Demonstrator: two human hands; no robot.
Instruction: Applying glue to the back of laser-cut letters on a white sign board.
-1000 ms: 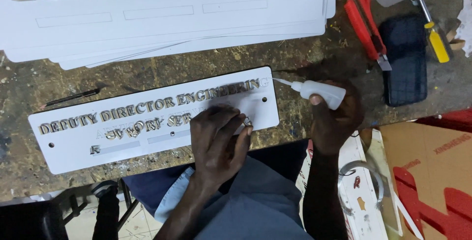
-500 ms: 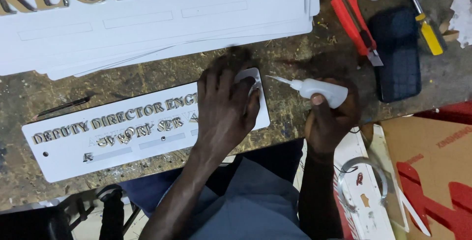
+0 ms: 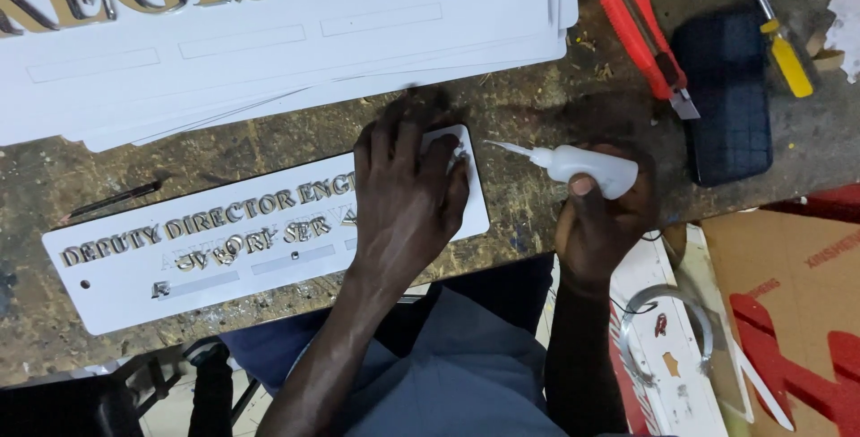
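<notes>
A long white sign plate (image 3: 125, 289) with gold raised letters lies on the worn workbench in front of me. My left hand (image 3: 405, 195) lies flat on its right end, fingers spread, covering the last letters there. My right hand (image 3: 598, 227) is just right of the plate and grips a small white glue bottle (image 3: 587, 167). The bottle's thin nozzle points left toward my left fingertips, a short gap away from them.
A stack of big white sign panels (image 3: 287, 52) with large gold letters fills the back left. A red utility knife (image 3: 645, 34), a dark pad (image 3: 726, 97) and a yellow-handled screwdriver (image 3: 778, 38) lie back right. Cardboard with red cut-outs (image 3: 788, 312) sits lower right.
My left hand moved from the plate's lower middle up and right onto its right end. The glue bottle stayed beside the plate, nozzle pointing left.
</notes>
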